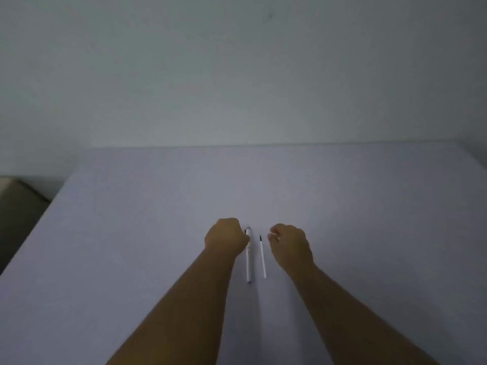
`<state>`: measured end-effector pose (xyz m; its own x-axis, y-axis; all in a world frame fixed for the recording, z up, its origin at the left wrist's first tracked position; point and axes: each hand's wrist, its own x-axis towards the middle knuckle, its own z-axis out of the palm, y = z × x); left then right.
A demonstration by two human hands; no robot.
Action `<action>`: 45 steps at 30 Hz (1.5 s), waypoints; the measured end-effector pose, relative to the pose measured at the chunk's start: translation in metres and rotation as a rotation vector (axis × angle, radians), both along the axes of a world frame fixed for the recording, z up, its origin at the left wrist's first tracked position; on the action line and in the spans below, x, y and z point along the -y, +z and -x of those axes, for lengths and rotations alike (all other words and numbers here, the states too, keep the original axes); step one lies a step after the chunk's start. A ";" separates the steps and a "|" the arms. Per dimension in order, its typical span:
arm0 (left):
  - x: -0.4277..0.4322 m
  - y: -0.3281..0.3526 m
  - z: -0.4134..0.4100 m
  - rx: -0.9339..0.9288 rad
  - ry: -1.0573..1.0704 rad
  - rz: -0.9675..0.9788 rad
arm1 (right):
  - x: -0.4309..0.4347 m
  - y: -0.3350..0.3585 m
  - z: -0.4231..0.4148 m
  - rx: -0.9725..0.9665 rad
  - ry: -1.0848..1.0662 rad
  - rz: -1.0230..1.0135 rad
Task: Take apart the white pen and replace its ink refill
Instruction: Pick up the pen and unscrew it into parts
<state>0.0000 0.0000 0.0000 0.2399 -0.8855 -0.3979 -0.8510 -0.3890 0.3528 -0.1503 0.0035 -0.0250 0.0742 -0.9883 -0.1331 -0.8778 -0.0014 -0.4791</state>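
Note:
A white pen (pixel 248 262) lies lengthwise on the pale table (pixel 158 233), with its dark-marked far end beside my left hand (pixel 226 237). That hand is curled into a fist over the pen's far part and its edge overlaps the barrel. The fingers are hidden, so a grip cannot be made out. A thin white ink refill (pixel 262 258) with a dark tip lies parallel, just right of the pen. My right hand (pixel 288 246) hovers right of the refill's tip, fingers loosely curled and apart, holding nothing.
A plain grey wall (pixel 237 75) rises behind the table's far edge. The table's left edge runs diagonally, with dark floor (pixel 18 206) beyond it. My two forearms reach in from the bottom of the view.

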 end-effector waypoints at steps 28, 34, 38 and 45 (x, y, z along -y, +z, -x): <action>-0.033 -0.046 0.018 -0.306 0.010 0.165 | 0.036 -0.012 -0.028 0.614 -0.460 -0.271; -0.044 -0.049 0.010 -0.392 0.132 0.129 | 0.051 -0.011 0.000 0.346 -0.194 -0.303; -0.042 -0.047 0.011 -0.419 0.166 0.156 | 0.033 -0.023 -0.001 0.190 -0.116 -0.258; -0.040 -0.048 0.015 -0.358 0.155 0.203 | 0.027 -0.029 -0.002 0.105 -0.069 -0.215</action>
<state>-0.0145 0.0395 -0.0477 0.2544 -0.9187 -0.3020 -0.5985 -0.3949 0.6971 -0.1479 -0.0240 -0.0542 0.0319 -0.9412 -0.3364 -0.8178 0.1689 -0.5502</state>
